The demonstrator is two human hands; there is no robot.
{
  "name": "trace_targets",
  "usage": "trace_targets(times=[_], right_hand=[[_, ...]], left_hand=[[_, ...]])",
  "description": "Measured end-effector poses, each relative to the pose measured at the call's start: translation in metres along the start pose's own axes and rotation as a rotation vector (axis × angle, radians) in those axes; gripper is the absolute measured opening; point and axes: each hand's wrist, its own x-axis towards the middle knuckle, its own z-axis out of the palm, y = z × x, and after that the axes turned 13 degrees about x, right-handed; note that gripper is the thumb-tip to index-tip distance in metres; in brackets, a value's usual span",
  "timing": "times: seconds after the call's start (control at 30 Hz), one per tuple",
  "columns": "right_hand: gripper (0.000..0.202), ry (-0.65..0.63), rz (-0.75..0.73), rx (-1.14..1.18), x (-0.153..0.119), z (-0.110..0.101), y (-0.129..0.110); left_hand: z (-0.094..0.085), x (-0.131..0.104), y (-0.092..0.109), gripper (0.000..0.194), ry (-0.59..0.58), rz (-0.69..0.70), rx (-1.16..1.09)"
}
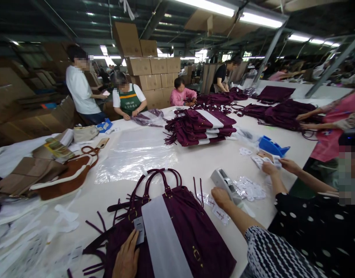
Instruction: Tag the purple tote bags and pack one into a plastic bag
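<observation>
A plum-coloured handbag (194, 227) lies on the white table in front of me, its looped handles pointing away. A pale paper strip (162, 231) wraps around its middle. My left hand (126, 255) rests on the bag with fingers stretched out, their tips at a grey hang tag (139, 229). Beside a grey tape dispenser (223, 181), my right hand (222, 197) is closed, its fingers curled down and mostly hidden. Small clear sachets with printed cards (220, 214) lie just below that hand. Whether it holds anything is hidden.
Banded plum bags (200, 129) are stacked ahead, beside clear plastic sheets (136, 154). A brown bag with white trim (67, 177) lies left. More sachets (251, 188) and a blue dispenser (272, 146) are right. A co-worker's hands (270, 168) handle cards; other people stand around the table.
</observation>
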Motion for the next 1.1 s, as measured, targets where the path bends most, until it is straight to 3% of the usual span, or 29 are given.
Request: trace_targets(times=[0.23, 0.43, 0.57, 0.67, 0.77, 0.87, 1.0, 1.1], right_hand=[[0.008, -0.054, 0.192, 0.511, 0.011, -0.021, 0.001], [0.013, -0.114, 0.305, 1.123, -0.007, -0.055, -0.012], [0.026, -0.149, 0.294, 1.348, -0.031, -0.081, -0.032], [0.032, -0.231, 0.266, 1.440, -0.052, -0.099, -0.062], [0.031, -0.404, 0.209, 1.492, -0.079, -0.112, -0.106], [0.029, -0.576, 0.147, 1.460, -0.107, -0.113, -0.153], [0.030, -0.737, 0.115, 1.398, -0.142, -0.101, -0.211], [0.030, -0.846, 0.073, 1.406, -0.164, -0.089, -0.247]], left_hand=[[0.002, -0.001, 0.002, 0.048, 0.015, -0.012, -0.011], [0.001, -0.002, 0.005, 0.050, 0.027, -0.024, -0.050], [0.003, -0.003, 0.003, 0.049, 0.048, -0.021, -0.085], [-0.002, 0.000, 0.005, 0.048, 0.124, -0.033, -0.151], [-0.025, 0.008, 0.021, 0.050, 0.248, -0.125, -0.208], [-0.067, 0.022, 0.055, 0.042, 0.308, -0.091, -0.340], [-0.134, 0.041, 0.106, 0.035, 0.137, 0.114, -0.643], [-0.169, 0.045, 0.123, 0.035, 0.013, 0.178, -0.811]])
